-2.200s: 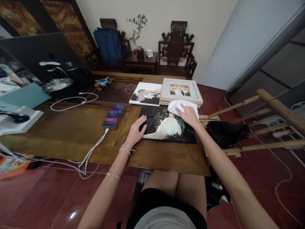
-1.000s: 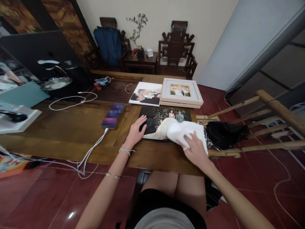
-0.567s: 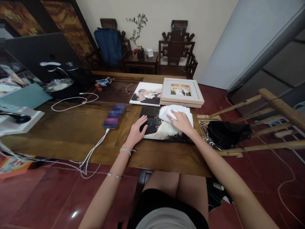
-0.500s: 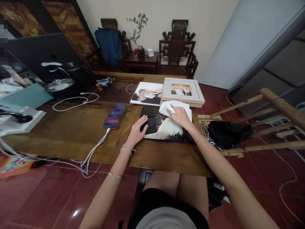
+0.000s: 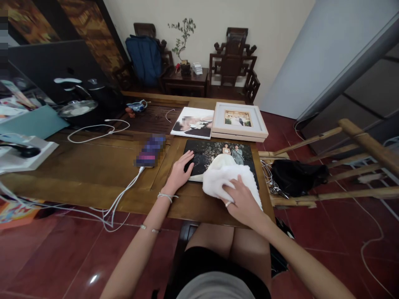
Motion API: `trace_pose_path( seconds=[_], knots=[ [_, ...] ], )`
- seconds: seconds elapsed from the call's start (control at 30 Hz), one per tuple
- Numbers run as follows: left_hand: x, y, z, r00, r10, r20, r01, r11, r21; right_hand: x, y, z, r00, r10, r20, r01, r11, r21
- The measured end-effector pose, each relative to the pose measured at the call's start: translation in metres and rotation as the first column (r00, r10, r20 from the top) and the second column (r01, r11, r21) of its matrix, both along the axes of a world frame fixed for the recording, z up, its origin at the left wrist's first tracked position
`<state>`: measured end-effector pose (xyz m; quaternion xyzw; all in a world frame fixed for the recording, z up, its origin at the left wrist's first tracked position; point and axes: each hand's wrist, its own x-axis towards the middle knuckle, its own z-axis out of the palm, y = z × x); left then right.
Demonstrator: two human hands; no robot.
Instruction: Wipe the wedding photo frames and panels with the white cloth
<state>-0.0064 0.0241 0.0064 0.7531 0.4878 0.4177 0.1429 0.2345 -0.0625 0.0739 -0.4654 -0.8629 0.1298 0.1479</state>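
Observation:
A dark wedding photo panel [image 5: 199, 153] lies flat near the front of the wooden table, showing two people and a long white dress. My left hand [image 5: 181, 168] rests on its left edge, fingers stretched out and holding nothing. A white cloth [image 5: 215, 180] is bunched under my right hand [image 5: 241, 199], whose fingers grip it against the panel's lower right part. The cloth hides that corner and hangs over the panel's front edge. Behind the panel lie a white-edged photo print [image 5: 193, 122] and a light wood picture frame [image 5: 238, 120].
A phone [image 5: 151, 151] with a white cable lies left of my left hand. Farther left are a glass-lidded pot [image 5: 79, 110], a teal box [image 5: 40, 122] and a white stand [image 5: 28, 153]. A bamboo chair [image 5: 358, 137] holding a black bag [image 5: 297, 176] stands right of the table [image 5: 102, 166].
My right hand has drawn the cloth from the panel's upper edge down toward me to its lower edge, uncovering the two pictured people. My left hand stays in place.

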Motion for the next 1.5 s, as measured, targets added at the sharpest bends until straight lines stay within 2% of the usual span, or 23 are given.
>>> trace_pose_path(
  seconds=[0.1,0.23,0.37,0.47,0.57,0.7,0.77,0.87,0.97,1.17,1.27,1.37,1.5],
  knots=[
    [0.000,0.000,-0.001,1.000,0.001,-0.003,-0.001,1.000,-0.002,0.000,0.009,0.001,1.000,0.024,0.009,-0.024,0.999,-0.026],
    [-0.001,0.001,-0.001,1.000,-0.001,-0.005,0.001,1.000,-0.006,-0.012,0.073,0.002,0.991,-0.118,0.067,0.120,0.993,-0.013],
    [-0.001,0.000,0.000,1.000,-0.004,-0.004,0.004,1.000,-0.012,-0.032,0.141,0.010,0.982,-0.184,0.039,0.184,0.983,0.013],
    [-0.002,-0.001,0.001,1.000,-0.015,-0.010,0.015,1.000,-0.020,-0.041,0.162,0.014,0.973,-0.228,0.043,0.227,0.973,0.040],
    [-0.002,-0.002,0.001,1.000,-0.027,-0.013,0.027,0.999,-0.031,-0.043,0.146,0.009,0.978,-0.198,0.062,0.193,0.978,0.076],
    [-0.002,0.000,0.000,1.000,-0.023,-0.002,0.023,0.999,-0.037,-0.038,0.078,-0.001,0.992,-0.094,0.087,0.086,0.992,0.088],
    [-0.001,0.000,-0.001,1.000,-0.021,0.002,0.022,0.999,-0.035,-0.034,0.040,-0.002,0.997,0.014,0.071,-0.017,0.999,0.040],
    [-0.001,0.000,-0.001,1.000,-0.021,0.002,0.021,0.999,-0.031,-0.026,0.006,-0.001,0.994,0.111,0.011,-0.111,0.994,-0.002],
    [-0.001,0.000,-0.001,1.000,-0.021,0.005,0.021,0.999,-0.026,-0.019,0.018,-0.002,0.995,0.096,0.007,-0.096,0.995,-0.010],
    [0.000,0.001,-0.001,0.999,-0.026,0.020,0.027,0.999,-0.030,-0.031,0.118,0.004,0.982,-0.180,0.063,0.180,0.984,0.010],
    [-0.001,-0.001,0.003,0.998,-0.026,0.048,0.028,0.999,-0.045,-0.050,0.143,0.009,0.973,-0.226,0.053,0.223,0.974,0.048],
    [-0.003,-0.006,0.008,0.987,0.001,0.161,0.008,0.998,-0.057,-0.069,0.131,0.006,0.989,-0.129,0.070,0.123,0.989,0.084],
    [-0.006,-0.010,0.011,0.931,0.049,0.361,-0.034,0.998,-0.048,-0.078,0.080,-0.001,0.990,0.124,0.073,-0.129,0.990,0.064]
  ],
)
